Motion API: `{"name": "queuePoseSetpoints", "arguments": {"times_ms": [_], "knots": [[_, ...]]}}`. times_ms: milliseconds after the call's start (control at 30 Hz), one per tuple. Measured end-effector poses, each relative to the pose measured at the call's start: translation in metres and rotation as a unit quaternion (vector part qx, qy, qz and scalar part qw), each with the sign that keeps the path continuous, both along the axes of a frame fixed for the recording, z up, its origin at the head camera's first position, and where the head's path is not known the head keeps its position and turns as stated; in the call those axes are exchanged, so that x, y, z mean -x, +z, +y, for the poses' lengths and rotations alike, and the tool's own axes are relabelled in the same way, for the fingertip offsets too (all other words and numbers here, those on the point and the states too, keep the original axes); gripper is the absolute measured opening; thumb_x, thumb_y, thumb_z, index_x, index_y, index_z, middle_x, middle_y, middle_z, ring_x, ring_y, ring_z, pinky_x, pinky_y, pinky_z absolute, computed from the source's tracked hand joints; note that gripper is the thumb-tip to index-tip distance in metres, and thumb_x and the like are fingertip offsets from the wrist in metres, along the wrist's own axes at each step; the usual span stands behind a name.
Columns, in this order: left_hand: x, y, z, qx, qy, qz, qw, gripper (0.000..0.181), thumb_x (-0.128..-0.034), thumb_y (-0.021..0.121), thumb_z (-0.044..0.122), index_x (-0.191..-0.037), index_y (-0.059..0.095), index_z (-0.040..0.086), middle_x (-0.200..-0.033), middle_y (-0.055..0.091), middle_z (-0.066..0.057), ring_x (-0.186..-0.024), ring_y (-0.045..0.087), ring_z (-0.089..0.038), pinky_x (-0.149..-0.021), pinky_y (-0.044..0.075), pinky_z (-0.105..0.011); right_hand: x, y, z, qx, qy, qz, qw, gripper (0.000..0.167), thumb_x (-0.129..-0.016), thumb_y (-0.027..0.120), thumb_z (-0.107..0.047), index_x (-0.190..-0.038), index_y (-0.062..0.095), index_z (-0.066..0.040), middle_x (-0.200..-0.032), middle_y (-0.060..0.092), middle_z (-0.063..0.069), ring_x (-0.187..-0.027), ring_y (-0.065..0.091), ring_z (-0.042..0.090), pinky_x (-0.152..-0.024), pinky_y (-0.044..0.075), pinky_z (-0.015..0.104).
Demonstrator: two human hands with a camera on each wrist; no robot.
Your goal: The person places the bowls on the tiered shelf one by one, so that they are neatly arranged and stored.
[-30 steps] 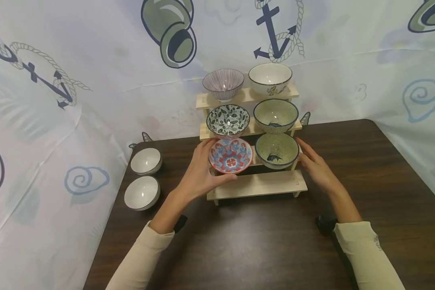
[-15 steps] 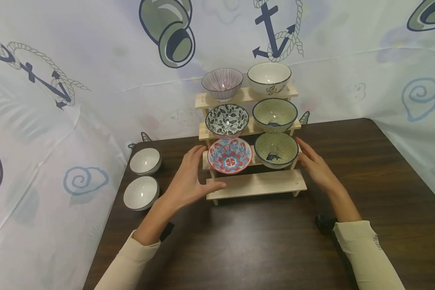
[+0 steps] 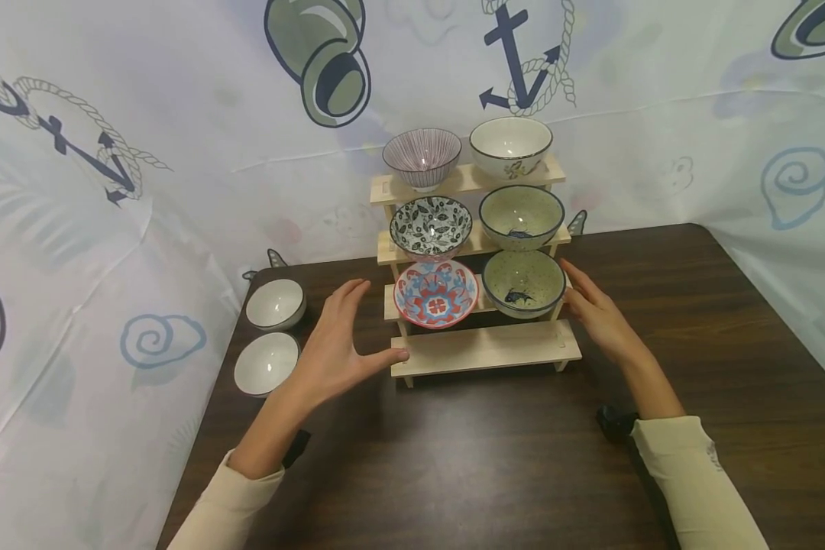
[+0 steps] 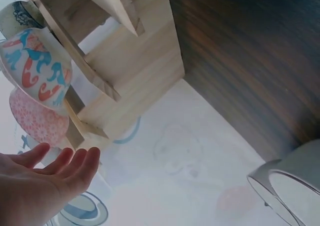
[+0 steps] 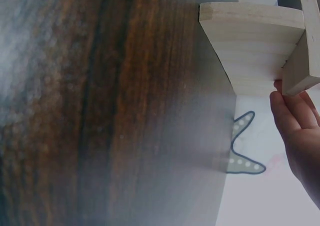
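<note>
My left hand [image 3: 333, 347] is held with fingers spread and nothing in them, left of a wooden step stand [image 3: 484, 351]. Nearest to it on the stand is a red-and-blue patterned bowl [image 3: 436, 294], also seen from the side in the left wrist view [image 4: 37, 68]. My right hand [image 3: 601, 313] touches the stand's right end with extended fingers, beside a green bowl with a fish drawing [image 3: 525, 284]; the right wrist view shows its fingertips at a wooden shelf end [image 5: 300, 68]. Behind stand a black-and-white leaf-patterned bowl [image 3: 431, 227] and another green bowl [image 3: 522, 218].
The top shelf bears a purple-striped bowl [image 3: 422, 158] and a white bowl with a dark rim [image 3: 511, 147]. Two white bowls [image 3: 276, 305] sit at the left edge of the dark table [image 3: 481, 451]. A printed cloth [image 3: 206, 153] hangs behind and beside the table.
My left hand has let go of the red-and-blue bowl and drawn back to the left and towards me. The bowl stays on its shelf. My right hand has kept its place.
</note>
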State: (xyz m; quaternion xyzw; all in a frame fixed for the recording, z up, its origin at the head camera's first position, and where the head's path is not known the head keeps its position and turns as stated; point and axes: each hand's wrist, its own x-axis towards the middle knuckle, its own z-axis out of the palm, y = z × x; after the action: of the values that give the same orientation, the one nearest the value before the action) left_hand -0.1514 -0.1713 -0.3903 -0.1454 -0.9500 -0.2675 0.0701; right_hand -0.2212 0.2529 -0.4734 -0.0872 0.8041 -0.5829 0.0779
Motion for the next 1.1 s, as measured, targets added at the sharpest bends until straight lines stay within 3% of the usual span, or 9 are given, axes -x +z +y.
{"name": "queuePoseSetpoints", "arguments": {"times_ms": [300, 767, 1100], "knots": [[-0.007, -0.002, -0.016, -0.006, 0.02, -0.003, 0.9998, 0.116, -0.0742, 0.083, 0.068, -0.163, 0.027, 0.019, -0.167, 0.028, -0.008, -0.154, 0.031, -0.031, -0.115, 0.04, -0.062, 0.0, 0.0, 0.001, -0.002, 0.0, -0.001, 1.0, 0.063, -0.112, 0.036, -0.046, -0.167, 0.009, -0.034, -0.168, 0.029, 0.019, -0.15, 0.035, 0.046, -0.118, 0.03, 0.07], [-0.013, -0.014, -0.033, -0.002, 0.053, -0.01, 0.9986, 0.118, -0.0732, 0.085, 0.064, -0.162, 0.029, 0.013, -0.167, 0.028, -0.013, -0.154, 0.03, -0.037, -0.117, 0.036, -0.063, 0.0, -0.001, 0.002, -0.002, 0.003, -0.002, 1.0, 0.061, -0.112, 0.034, -0.045, -0.167, 0.008, -0.037, -0.168, 0.029, 0.019, -0.15, 0.035, 0.048, -0.117, 0.029, 0.071], [-0.018, -0.022, -0.053, -0.003, 0.083, -0.027, 0.9962, 0.116, -0.0759, 0.083, 0.065, -0.163, 0.027, 0.014, -0.17, 0.019, -0.014, -0.155, 0.025, -0.042, -0.115, 0.034, -0.068, 0.0, 0.0, 0.001, 0.003, 0.001, -0.003, 1.0, 0.062, -0.112, 0.035, -0.046, -0.167, 0.008, -0.037, -0.168, 0.029, 0.019, -0.151, 0.035, 0.046, -0.119, 0.028, 0.07]]}}
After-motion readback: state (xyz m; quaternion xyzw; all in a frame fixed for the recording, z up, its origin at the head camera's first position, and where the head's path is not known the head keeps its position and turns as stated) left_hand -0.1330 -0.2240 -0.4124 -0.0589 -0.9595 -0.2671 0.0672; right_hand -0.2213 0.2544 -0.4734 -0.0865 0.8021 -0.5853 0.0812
